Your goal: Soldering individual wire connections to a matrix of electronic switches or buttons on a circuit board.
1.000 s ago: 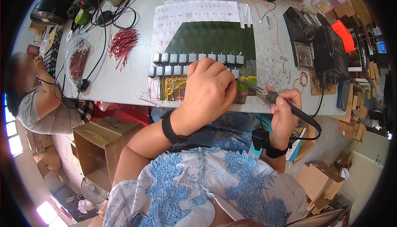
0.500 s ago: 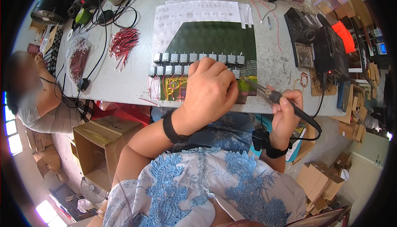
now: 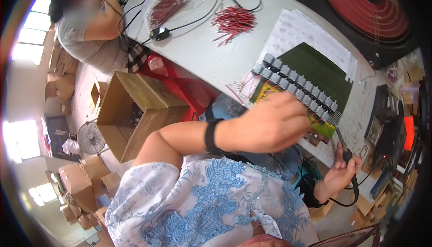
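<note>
A dark green board [image 3: 315, 67] lies on a white paper sheet [image 3: 297, 29] on the white table [image 3: 202, 53]. A row of small grey components [image 3: 292, 83] runs along its near edge, with yellow and red wires [image 3: 265, 89] below. My left hand [image 3: 270, 127], a black band at its wrist, hovers over that near edge with the fingers curled. What the fingertips pinch is hidden. My right hand [image 3: 344, 172] grips a black corded soldering iron [image 3: 342, 145]. The iron's tip points up at the board's right corner.
Loose red wires [image 3: 234, 20] and a clear bag of red wires [image 3: 166, 6] lie further back. A black unit with a red disc [image 3: 360, 8] fills the far right. Another person [image 3: 85, 26] works at the table's left end. An open cardboard box [image 3: 130, 112] stands below.
The view has swung and tilted, so the table now runs diagonally. My left hand stays over the board's near edge. My right hand with the iron sits slightly further below the board.
</note>
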Available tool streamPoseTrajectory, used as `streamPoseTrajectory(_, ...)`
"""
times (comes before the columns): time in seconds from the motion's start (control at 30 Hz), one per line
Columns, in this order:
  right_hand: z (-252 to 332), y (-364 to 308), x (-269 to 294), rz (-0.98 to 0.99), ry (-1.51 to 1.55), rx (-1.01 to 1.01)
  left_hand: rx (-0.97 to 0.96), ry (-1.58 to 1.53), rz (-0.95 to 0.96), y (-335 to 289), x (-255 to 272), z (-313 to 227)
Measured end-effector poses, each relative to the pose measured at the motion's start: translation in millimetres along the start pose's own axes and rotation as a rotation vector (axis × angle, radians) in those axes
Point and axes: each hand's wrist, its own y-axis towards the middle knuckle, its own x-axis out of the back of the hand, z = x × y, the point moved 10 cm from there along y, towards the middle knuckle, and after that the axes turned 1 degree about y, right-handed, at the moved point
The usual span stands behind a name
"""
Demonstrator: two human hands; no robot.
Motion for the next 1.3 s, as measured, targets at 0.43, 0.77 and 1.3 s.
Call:
streamPoseTrajectory(0.43,12,8,-20,0.084,0.032,0.066,-0.057,0.408,0.145,-73,74,55)
streamPoseTrajectory(0.77,23,11,-95,0.138,-0.05,0.118,-0.08,0.39,-0.034,-106,93,57)
streamPoseTrajectory(1.3,-1,-12,-225,0.422,-0.28,0.055,0.911,-0.593,-0.096,-58,70,149)
